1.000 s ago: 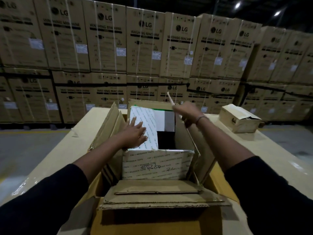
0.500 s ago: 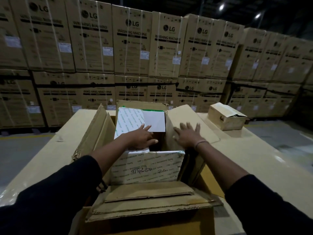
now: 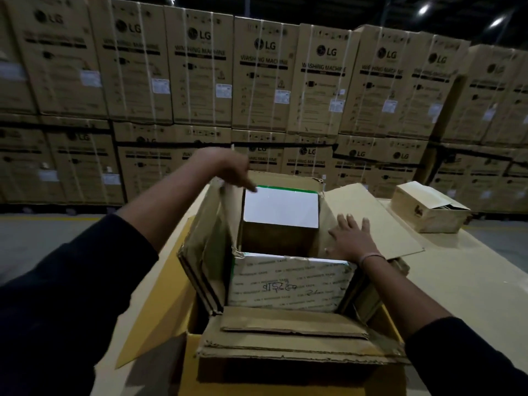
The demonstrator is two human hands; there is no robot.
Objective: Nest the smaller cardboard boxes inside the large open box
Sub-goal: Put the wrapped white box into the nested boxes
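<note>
Step in hand, as I read it: seating and opening up the nested brown corrugated cardboard boxes [image 3: 211, 252] inside the large open tan cardboard box [image 3: 160, 315] at 6 o'clock on the pale flat surface [image 3: 457, 281].

- Innermost smaller brown cardboard box with white printed-tape near flap [image 3: 288, 281] sits centre, inside the stacked walls. Its white far flap with green edge [image 3: 281, 208] stands at 12 o'clock over a dark empty cavity.
- Left hand [image 3: 228, 167] at 11 o'clock: fingers curled down, pinching the top edge of the left flap [image 3: 225, 212], which stands upright.
- Right hand [image 3: 353, 238] at 2 o'clock: open, fingers spread, palm flat pressing the right flap [image 3: 377, 221] outward onto the surface. Gripping nothing.
- Small closed tan cardboard box [image 3: 425, 210] sits well apart at 2 o'clock on the surface, not yet nested.
- Wall of brown washing-machine cartons [image 3: 263, 75] behind, irrelevant.

Next move, my guess: fold the left flap out like the right one, then fetch the small box and lower it into the cavity. Needs the mouth fully clear; the near flaps at 6 o'clock look layered and could snag.
</note>
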